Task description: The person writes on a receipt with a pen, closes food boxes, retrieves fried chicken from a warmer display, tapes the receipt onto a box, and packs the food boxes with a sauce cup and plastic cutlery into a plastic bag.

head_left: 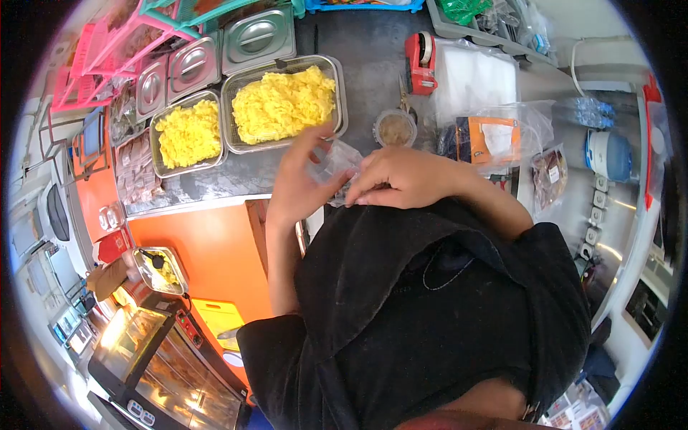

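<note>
Close to my chest, at the counter's front edge, both hands are on a small clear plastic bag point(340, 159). My left hand point(297, 175) has its fingers curved around the bag's left side, thumb against it. The fingers of my right hand point(405, 178) are pinched together at its right side. Behind my left hand stands a large clear tray of yellow food point(283, 104), with a smaller tray of yellow food point(189, 134) to its left. A round tub of brownish contents point(394, 129) sits just beyond my right hand, scissors point(406, 100) beside it.
Lidded steel containers point(258, 39) and pink baskets point(89, 72) stand at the back left. A red tape dispenser point(421, 63), white plastic sheets point(476, 72) and an orange packet point(494, 138) lie to the right. A glass warmer point(186, 373) is at the lower left.
</note>
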### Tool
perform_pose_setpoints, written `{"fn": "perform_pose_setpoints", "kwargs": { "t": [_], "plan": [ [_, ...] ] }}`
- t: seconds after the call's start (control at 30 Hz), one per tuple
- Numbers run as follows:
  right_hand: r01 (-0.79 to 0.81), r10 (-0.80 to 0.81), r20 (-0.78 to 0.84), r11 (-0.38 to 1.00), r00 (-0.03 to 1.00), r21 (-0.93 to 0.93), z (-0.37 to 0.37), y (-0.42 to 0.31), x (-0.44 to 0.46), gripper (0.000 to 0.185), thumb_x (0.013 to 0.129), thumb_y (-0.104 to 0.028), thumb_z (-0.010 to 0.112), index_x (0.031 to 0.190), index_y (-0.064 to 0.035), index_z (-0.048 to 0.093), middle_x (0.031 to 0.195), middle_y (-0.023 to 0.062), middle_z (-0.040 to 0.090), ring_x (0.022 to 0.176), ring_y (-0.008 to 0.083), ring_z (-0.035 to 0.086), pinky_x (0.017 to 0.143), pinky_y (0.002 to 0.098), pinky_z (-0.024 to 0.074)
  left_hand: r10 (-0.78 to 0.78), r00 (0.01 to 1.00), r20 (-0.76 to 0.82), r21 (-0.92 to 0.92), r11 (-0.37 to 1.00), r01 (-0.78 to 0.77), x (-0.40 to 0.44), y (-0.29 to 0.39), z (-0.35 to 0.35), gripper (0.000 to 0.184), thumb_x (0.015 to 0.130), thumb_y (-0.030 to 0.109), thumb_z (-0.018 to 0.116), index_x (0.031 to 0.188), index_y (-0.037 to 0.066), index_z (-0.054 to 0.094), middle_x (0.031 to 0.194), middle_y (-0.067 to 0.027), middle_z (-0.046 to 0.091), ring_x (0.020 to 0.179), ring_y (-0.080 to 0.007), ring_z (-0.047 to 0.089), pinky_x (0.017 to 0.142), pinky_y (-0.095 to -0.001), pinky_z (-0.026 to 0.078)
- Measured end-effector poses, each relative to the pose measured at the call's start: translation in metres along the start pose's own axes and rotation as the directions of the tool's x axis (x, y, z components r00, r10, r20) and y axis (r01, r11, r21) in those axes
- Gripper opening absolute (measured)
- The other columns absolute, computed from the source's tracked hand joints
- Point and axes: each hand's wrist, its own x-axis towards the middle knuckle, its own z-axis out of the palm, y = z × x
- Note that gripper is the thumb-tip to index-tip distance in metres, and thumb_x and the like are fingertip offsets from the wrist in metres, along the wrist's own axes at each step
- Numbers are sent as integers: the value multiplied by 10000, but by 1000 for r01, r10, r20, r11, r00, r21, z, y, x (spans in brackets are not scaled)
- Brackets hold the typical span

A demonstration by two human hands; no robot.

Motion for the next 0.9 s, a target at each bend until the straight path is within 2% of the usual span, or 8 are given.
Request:
{"fn": "perform_pose_setpoints", "kwargs": {
  "t": [0.1, 0.17, 0.27, 0.4, 0.5, 0.6, 0.8, 0.9],
  "plan": [
    [-58, 62, 46, 995, 997, -80, 3, -2, 0, 221, 929, -194, 615, 1064, -55, 721, 956, 161, 708, 944, 338, 664, 861, 440, 495, -56, 981, 185, 125, 992, 33, 6, -6, 0, 301, 748, 17, 763, 1033, 6, 669, 911, -109, 665, 831, -216, 626, 741, -331, 492],
    [-88, 96, 88, 991, 991, -96, 3, 6, -3, 264, 920, -225, 645, 1108, -51, 707, 1012, 172, 697, 1007, 340, 650, 907, 436, 487, -66, 991, 112, 124, 991, 52, 5, -21, 2, 220, 780, 26, 748, 985, -5, 677, 873, -127, 665, 804, -225, 634, 722, -332, 496],
    [51, -43, -182, 998, 982, 36, 4, 34, -12, 409, 889, -248, 710, 1237, -41, 649, 1159, 141, 654, 1066, 301, 597, 956, 394, 459, -76, 994, -78, 104, 991, 84, 4, -34, 1, 140, 840, 49, 717, 957, -20, 683, 818, -143, 670, 737, -216, 636, 683, -328, 497],
    [-480, 120, -683, 797, 721, -367, 15, 143, -22, 877, 755, -410, 824, 1454, -62, 426, 1292, 213, 538, 1208, 373, 523, 1046, 458, 400, -105, 948, -302, 61, 990, 129, 4, -32, 1, 138, 905, 102, 690, 956, -27, 692, 718, -137, 656, 633, -175, 606, 615, -306, 479],
    [-731, 361, -656, 503, 663, -461, 38, 165, -21, 999, 658, -416, 868, 1471, -88, 388, 1300, 243, 509, 1236, 411, 496, 1050, 479, 395, -103, 906, -412, 114, 980, 163, 5, -34, 7, 171, 910, 139, 700, 953, -27, 696, 644, -105, 611, 583, -139, 555, 570, -287, 450],
    [-788, 465, -667, 527, 582, -319, 40, 167, -16, 949, 623, -360, 864, 1426, -93, 433, 1287, 231, 526, 1230, 399, 508, 1047, 475, 403, -115, 879, -464, 205, 951, 232, 5, -23, 13, 196, 906, 166, 709, 943, -26, 694, 615, -79, 575, 550, -133, 514, 536, -284, 424],
    [-449, 214, -730, 882, 649, -140, 7, 131, -35, 834, 620, -286, 866, 1337, -83, 490, 1229, 188, 560, 1179, 325, 557, 975, 412, 467, -38, 803, -594, 223, 952, 210, 8, -48, 27, 201, 921, 178, 690, 932, -22, 694, 638, -89, 588, 538, -155, 518, 528, -296, 424],
    [-232, 277, -644, 960, 713, 156, -16, 54, -36, 757, 657, -242, 882, 1292, -81, 504, 1193, 127, 580, 1135, 248, 586, 952, 386, 480, 82, 759, -646, 265, 956, 122, 14, -70, 37, 195, 923, 169, 681, 929, -26, 693, 733, -117, 611, 604, -192, 577, 561, -322, 452]
  ]
}}
